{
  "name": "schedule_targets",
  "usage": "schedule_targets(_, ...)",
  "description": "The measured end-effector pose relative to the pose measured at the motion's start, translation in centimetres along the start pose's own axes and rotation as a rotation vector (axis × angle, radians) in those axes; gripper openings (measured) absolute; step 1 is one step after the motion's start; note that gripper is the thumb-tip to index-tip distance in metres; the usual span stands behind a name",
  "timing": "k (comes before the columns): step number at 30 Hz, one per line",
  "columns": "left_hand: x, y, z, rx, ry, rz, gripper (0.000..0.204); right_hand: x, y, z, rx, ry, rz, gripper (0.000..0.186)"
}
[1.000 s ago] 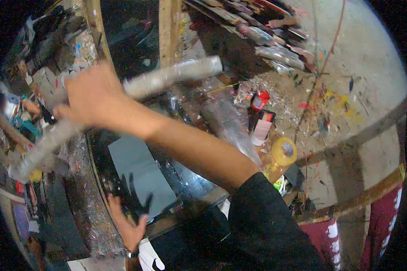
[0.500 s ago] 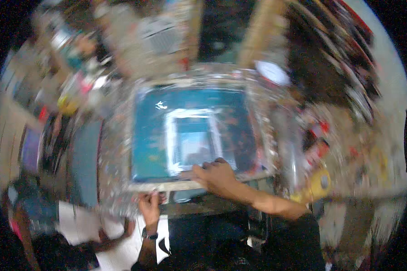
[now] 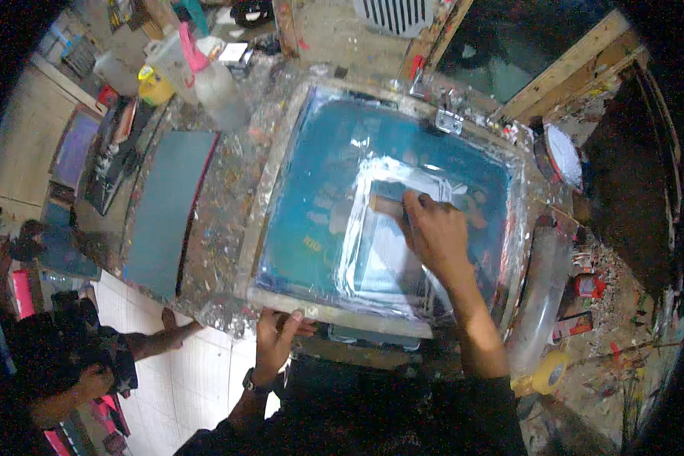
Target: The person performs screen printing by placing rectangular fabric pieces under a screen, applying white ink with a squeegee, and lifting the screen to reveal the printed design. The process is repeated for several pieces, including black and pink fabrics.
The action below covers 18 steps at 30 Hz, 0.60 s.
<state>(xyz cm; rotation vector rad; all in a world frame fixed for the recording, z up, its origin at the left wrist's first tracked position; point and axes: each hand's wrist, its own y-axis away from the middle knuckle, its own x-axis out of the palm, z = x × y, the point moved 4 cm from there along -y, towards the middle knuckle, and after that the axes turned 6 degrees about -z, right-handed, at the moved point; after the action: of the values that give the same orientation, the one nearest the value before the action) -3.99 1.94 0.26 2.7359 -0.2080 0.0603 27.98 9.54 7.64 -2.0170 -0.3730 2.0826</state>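
A screen-printing frame (image 3: 257, 247) with teal mesh lies on the worktop, turned slightly in view. White ink borders a pale rectangle (image 3: 388, 262) on the mesh. Inside the frame, my right hand (image 3: 438, 232) is closed on a squeegee (image 3: 386, 204) with a wooden edge, over the far part of that rectangle; the hand hides much of the tool. My left hand (image 3: 275, 338) grips the near left edge of the frame, thumb on top and fingers bent beneath. Metal hinge hardware (image 3: 448, 121) sits at the frame's far side.
A grey panel (image 3: 163, 216) lies left, near a spray bottle (image 3: 214, 87) with a pink head. On the right are a clear plastic roll (image 3: 538, 285), yellow tape (image 3: 552, 371) and a round white-topped tub (image 3: 562, 158). Another person's arm (image 3: 159, 340) reaches in at lower left.
My right hand has moved the squeegee from the near side of the mesh to the far part of the rectangle. My left hand still holds the near edge. The whole view has rotated.
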Motion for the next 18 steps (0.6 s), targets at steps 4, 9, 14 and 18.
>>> schedule_targets(4, 0.4, 0.0, -0.5, -0.074, -0.058, -0.013, 0.026, -2.9, 8.6, 4.3, -0.033, -0.074, 0.052, 0.033)
schedule_targets(9, 0.7, -0.3, 0.6, 0.123, -0.019, -0.041, 0.025, -4.6, 13.0, 7.7, 0.019, -0.056, 0.129, 0.030)
schedule_targets(14, -0.6, 0.8, -0.8, 0.354, 0.135, -0.048, 0.024, -11.2, 9.9, 8.6, 0.035, -0.009, -0.281, 0.044)
schedule_targets(18, 3.1, 1.8, -11.4, 0.677, 0.075, -0.089, 0.025, -16.8, 7.5, 7.1, 0.040, 0.135, -0.556, 0.052)
